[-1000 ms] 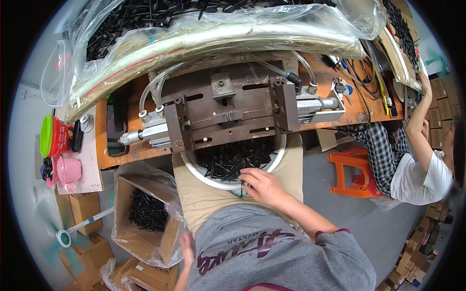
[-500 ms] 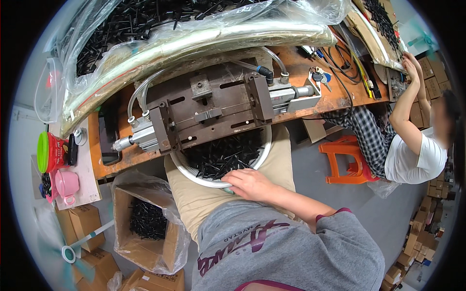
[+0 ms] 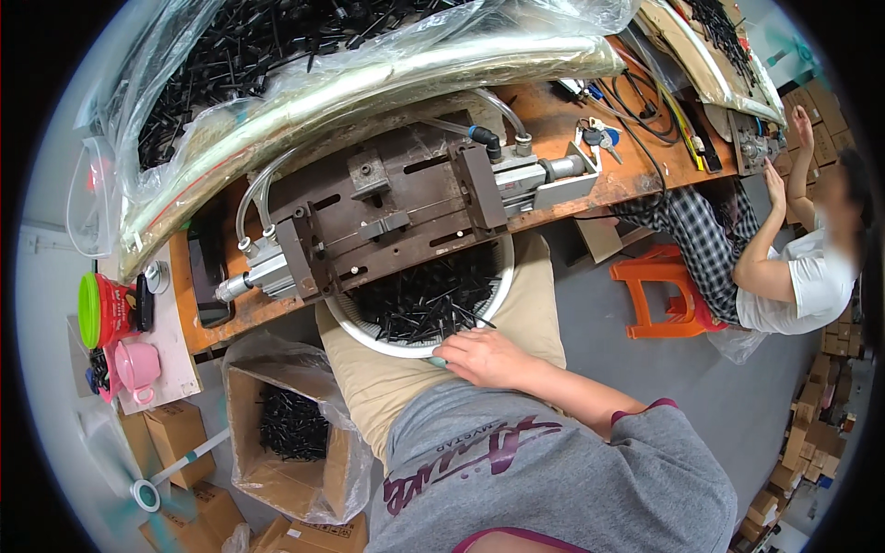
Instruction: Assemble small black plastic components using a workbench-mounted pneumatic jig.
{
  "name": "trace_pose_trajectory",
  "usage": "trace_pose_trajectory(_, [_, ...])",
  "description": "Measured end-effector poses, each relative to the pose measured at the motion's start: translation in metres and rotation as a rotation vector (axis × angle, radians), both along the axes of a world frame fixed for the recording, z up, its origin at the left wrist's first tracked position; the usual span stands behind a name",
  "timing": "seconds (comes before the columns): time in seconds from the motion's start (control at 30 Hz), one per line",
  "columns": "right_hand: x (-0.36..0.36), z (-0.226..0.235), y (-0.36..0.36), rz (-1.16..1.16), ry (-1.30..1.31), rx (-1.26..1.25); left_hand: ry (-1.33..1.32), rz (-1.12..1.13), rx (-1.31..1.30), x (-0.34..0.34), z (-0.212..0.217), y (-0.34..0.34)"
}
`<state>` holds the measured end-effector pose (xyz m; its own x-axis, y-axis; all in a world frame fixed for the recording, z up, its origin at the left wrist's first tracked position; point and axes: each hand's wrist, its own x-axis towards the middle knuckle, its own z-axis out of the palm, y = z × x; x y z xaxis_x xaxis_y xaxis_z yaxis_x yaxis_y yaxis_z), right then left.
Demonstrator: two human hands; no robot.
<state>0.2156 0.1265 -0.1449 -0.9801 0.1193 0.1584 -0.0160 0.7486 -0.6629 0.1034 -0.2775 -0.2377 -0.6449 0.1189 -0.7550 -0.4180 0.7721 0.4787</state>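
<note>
The person wears a grey short-sleeved T-shirt point(image 3: 553, 470) with a dark red edge at the sleeve point(image 3: 645, 410) and at the neck. On the chest there is dark red lettering with a white outline. The trousers point(image 3: 387, 387) are light beige. The right hand point(image 3: 484, 358) is bare, without glove, ring or watch.

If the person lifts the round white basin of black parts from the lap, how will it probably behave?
The white basin is heaped with small black parts, so it probably feels heavy for its size. It rests on the lap with only the right hand at its rim, so a one-sided lift may tip it. The loose parts would likely slide and spill.
</note>
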Motion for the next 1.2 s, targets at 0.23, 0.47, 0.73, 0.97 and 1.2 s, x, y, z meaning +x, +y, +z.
trace_pose_trajectory(0.23, [0.009,0.001,0.012,0.042,-0.085,0.058,-0.01,-0.038,0.013,-0.007,-0.003,0.006])
trace_pose_trajectory(0.47, [0.015,-0.003,-0.002,0.045,-0.128,0.067,-0.025,-0.05,0.0,-0.014,-0.009,0.008])
trace_pose_trajectory(0.73, [0.009,-0.005,0.004,0.061,-0.149,0.071,-0.045,-0.061,-0.008,-0.022,-0.018,0.011])
trace_pose_trajectory(0.97, [0.006,-0.008,0.005,0.058,-0.133,0.092,-0.055,-0.079,-0.008,-0.031,-0.026,0.017])
trace_pose_trajectory(1.2, [0.012,-0.008,0.002,0.043,-0.123,0.047,-0.064,-0.086,-0.015,-0.033,-0.032,0.019])
